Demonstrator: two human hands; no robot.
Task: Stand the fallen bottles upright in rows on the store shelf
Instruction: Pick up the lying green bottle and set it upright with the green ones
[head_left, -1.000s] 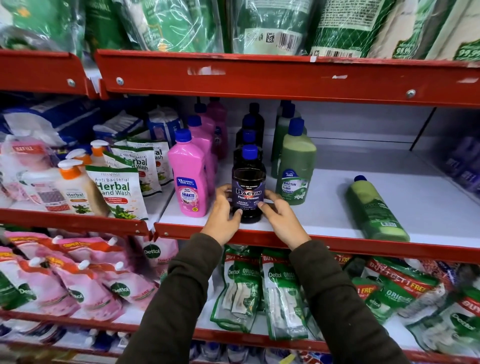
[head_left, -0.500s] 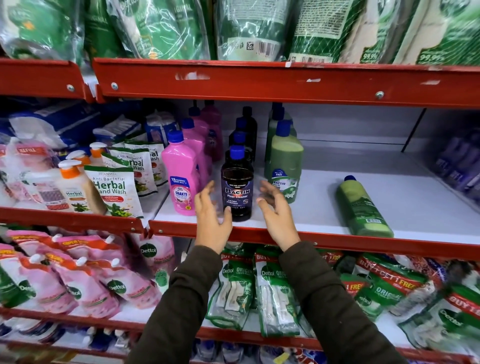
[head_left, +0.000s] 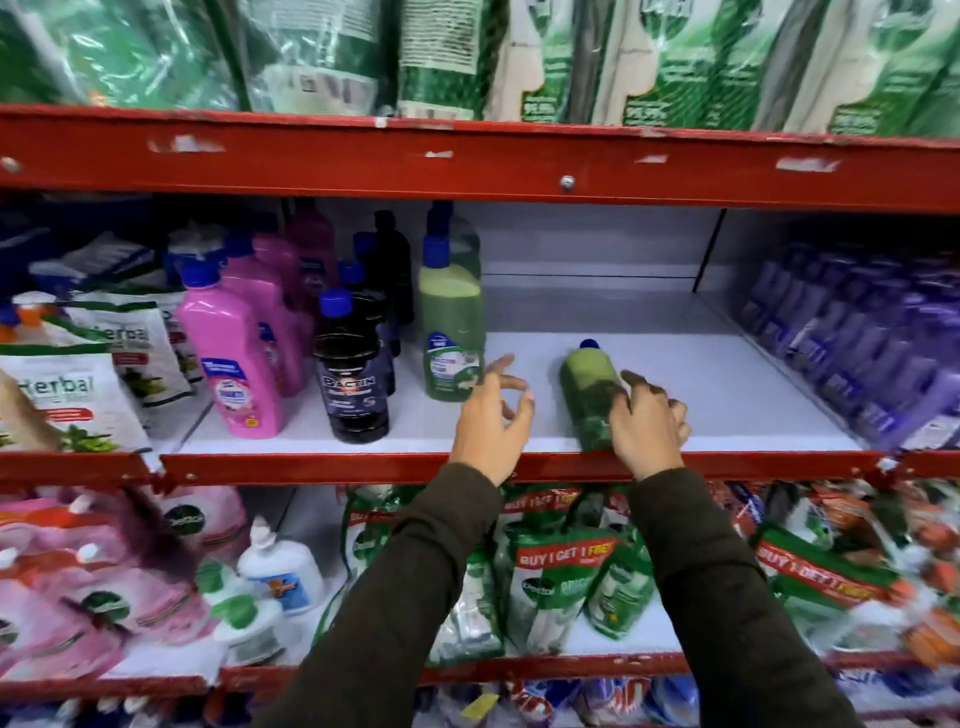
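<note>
A green bottle (head_left: 589, 387) with a blue cap lies on its side on the white shelf (head_left: 727, 395), cap pointing to the back. My right hand (head_left: 649, 423) lies against its lower right side with fingers curled; its base is hidden behind the hand, and a closed grip does not show. My left hand (head_left: 491, 415) hovers just left of that bottle, fingers spread, holding nothing. Left of it stand upright rows: green bottles (head_left: 449, 332), dark Bactin bottles (head_left: 353, 379) and pink bottles (head_left: 231, 358).
The red front rail (head_left: 363, 467) runs under my wrists, and the red beam (head_left: 467, 161) of the shelf above hangs overhead. Purple packs (head_left: 857, 343) line the right side. Herbal hand wash pouches (head_left: 67, 400) sit at the left. Refill pouches fill the shelf below.
Both hands let go of the dark Bactin bottle, which now stands at the front, and moved right. My right hand now touches the fallen green bottle. The view shifted right too.
</note>
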